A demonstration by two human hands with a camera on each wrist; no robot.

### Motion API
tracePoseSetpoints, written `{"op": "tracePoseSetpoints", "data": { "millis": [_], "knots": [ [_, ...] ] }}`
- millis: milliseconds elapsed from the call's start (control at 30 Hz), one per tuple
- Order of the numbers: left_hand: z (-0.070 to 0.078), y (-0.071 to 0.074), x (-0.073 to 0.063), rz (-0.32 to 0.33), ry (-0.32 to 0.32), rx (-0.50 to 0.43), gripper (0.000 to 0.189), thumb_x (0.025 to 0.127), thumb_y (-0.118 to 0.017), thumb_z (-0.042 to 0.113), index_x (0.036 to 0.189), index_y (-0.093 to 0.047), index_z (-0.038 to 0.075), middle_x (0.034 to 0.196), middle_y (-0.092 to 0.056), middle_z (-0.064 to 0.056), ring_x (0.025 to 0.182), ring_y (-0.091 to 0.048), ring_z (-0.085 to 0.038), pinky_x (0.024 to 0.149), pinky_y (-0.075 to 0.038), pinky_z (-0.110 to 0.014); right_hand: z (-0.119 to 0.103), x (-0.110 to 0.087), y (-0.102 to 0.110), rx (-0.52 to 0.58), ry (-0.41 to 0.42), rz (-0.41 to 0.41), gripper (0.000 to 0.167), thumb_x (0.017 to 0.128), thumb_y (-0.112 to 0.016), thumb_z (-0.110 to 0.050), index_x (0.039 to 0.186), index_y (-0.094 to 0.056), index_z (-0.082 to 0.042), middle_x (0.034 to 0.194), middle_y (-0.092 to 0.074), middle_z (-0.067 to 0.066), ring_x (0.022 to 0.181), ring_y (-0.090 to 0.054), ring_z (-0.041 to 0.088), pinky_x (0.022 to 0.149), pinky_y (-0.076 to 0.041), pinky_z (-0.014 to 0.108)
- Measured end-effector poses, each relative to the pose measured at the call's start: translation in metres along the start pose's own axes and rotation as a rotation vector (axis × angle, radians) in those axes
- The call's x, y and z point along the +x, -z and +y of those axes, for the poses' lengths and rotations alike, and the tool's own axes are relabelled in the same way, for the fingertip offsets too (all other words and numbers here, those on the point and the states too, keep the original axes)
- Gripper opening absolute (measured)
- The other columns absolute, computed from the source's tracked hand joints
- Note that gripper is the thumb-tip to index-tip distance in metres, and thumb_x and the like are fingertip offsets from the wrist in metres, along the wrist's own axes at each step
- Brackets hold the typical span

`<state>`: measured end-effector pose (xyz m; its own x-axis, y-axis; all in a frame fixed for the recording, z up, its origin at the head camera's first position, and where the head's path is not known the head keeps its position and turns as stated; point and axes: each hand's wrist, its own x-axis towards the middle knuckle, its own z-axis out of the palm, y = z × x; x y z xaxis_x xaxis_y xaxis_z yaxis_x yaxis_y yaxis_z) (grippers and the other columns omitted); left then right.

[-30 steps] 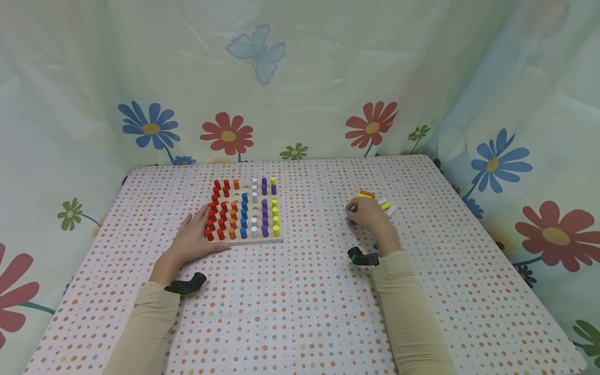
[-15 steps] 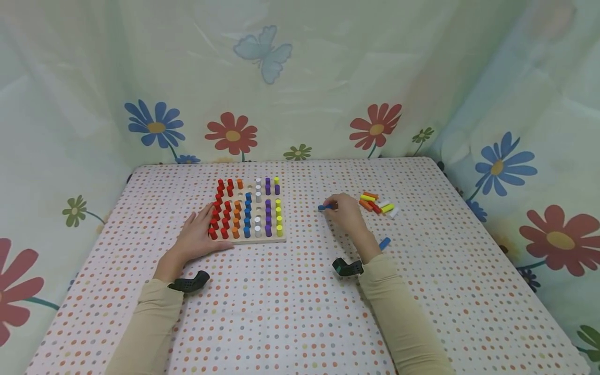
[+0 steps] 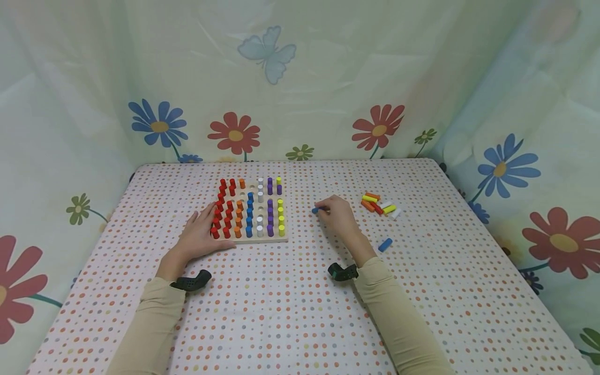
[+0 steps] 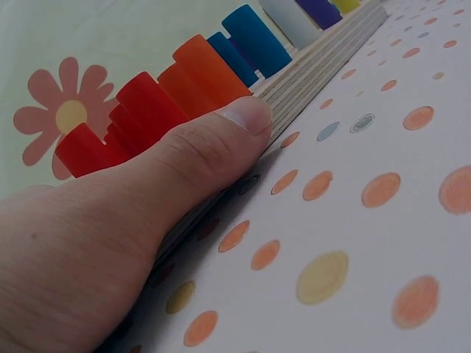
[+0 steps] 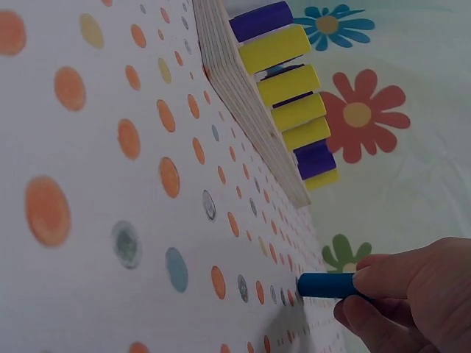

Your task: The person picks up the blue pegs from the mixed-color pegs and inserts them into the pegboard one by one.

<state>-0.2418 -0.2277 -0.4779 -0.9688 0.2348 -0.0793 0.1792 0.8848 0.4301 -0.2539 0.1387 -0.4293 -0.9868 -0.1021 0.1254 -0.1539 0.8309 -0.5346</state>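
Observation:
A wooden pegboard [image 3: 262, 240] carries rows of red, orange, blue, white, purple and yellow pegs, with some bare holes among them. My left hand [image 3: 197, 237] rests against its front left corner, fingers extended along the left side and thumb laid along the front edge. In the left wrist view, the thumb [image 4: 199, 151] lies in front of red and orange pegs. My right hand [image 3: 338, 214] pinches a blue peg [image 5: 324, 285] between thumb and fingers, to the right of the board and low over the tablecloth. The peg points left, lying nearly level.
A loose pile of orange, red, white and yellow pegs [image 3: 389, 209] lies right of my right hand. Nearer me, a single blue peg [image 3: 385, 245] lies on the dotted tablecloth [image 3: 290, 307]. A flowered curtain [image 3: 319, 78] hangs behind the table.
My right hand has left the loose pile with a blue peg and moved left toward the board. My left hand has stayed at the board's corner, while the head view has shifted slightly.

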Motion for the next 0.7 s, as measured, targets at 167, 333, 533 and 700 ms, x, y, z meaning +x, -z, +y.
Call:
{"op": "tracePoseSetpoints", "data": {
  "millis": [167,333,533,700],
  "knots": [
    [-0.001,0.0,-0.001,0.0,0.005,-0.007,0.133,0.061,-0.06,0.084,0.153,-0.008,0.003,0.161,-0.003,-0.012,0.147,-0.005,-0.037,0.118,-0.001,-0.057,-0.002,0.002,-0.002,-0.014,0.038,0.015,0.023,0.091,-0.061,-0.009,0.112,-0.071,-0.006,0.107,-0.064,0.011,0.1,-0.064,0.024,0.083,-0.056,0.035],
    [-0.002,0.001,-0.001,-0.001,0.009,-0.002,0.133,0.062,-0.06,0.084,0.153,-0.007,0.003,0.161,-0.003,-0.012,0.147,-0.005,-0.037,0.118,-0.001,-0.057,-0.004,0.003,-0.005,-0.001,0.053,0.02,0.021,0.091,-0.063,-0.01,0.11,-0.07,-0.006,0.108,-0.065,0.01,0.099,-0.065,0.024,0.084,-0.056,0.035],
    [-0.002,0.001,-0.001,0.0,0.017,-0.002,0.133,0.061,-0.061,0.083,0.153,-0.007,0.003,0.161,-0.004,-0.012,0.147,-0.006,-0.037,0.119,-0.001,-0.056,-0.007,0.003,-0.009,0.029,0.054,0.028,0.017,0.091,-0.063,-0.01,0.105,-0.07,-0.006,0.104,-0.064,0.009,0.097,-0.065,0.024,0.083,-0.056,0.035],
    [0.0,-0.002,0.002,0.003,0.011,0.009,0.133,0.061,-0.059,0.085,0.153,-0.008,0.003,0.161,-0.005,-0.013,0.147,-0.007,-0.035,0.119,-0.001,-0.056,-0.011,0.003,-0.007,0.021,0.086,0.052,0.016,0.09,-0.064,-0.009,0.104,-0.071,-0.005,0.102,-0.062,0.009,0.095,-0.065,0.024,0.075,-0.057,0.031]
  ]
}}
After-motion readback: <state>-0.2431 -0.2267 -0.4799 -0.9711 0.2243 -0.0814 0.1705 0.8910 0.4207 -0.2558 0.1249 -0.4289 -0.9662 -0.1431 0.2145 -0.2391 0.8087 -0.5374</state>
